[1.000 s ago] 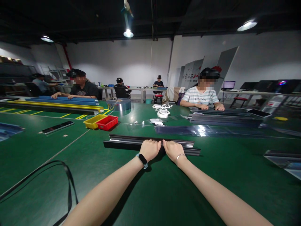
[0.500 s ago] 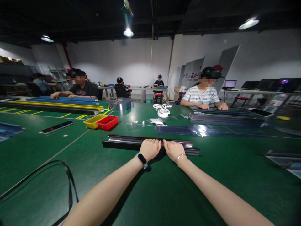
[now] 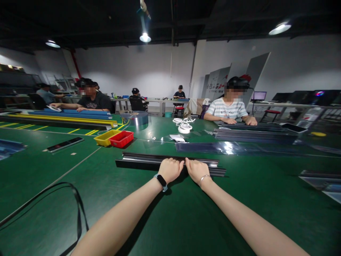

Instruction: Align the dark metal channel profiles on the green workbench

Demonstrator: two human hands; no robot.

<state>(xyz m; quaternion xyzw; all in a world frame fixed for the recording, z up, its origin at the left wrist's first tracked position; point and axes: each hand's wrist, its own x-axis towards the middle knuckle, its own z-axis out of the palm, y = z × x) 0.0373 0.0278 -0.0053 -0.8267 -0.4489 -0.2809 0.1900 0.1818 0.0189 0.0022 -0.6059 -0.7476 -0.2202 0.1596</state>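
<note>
A black channel-shaped profile (image 3: 141, 164) lies crosswise on the green table (image 3: 170, 220) in front of me. Near its middle, my left hand (image 3: 171, 170) is closed over it, knuckles up, with a dark-faced wristband on the wrist. Just to the right, my right hand (image 3: 197, 171) grips the same profile in a like way, a silver bangle on its wrist. The two thumbs point toward each other with a small gap between them. My fingertips are hidden behind the profile.
Beyond the profile sit a yellow bin (image 3: 106, 138), a red bin (image 3: 122, 139), a clear plastic strip (image 3: 234, 148) and white coils (image 3: 184, 128). A phone-like dark slab (image 3: 65, 145) and black cable (image 3: 77, 199) lie left. Co-workers sit across the table.
My hands and the profile stay in nearly the same place. The co-worker at the left has stretched an arm further left, with something pale at the hand.
</note>
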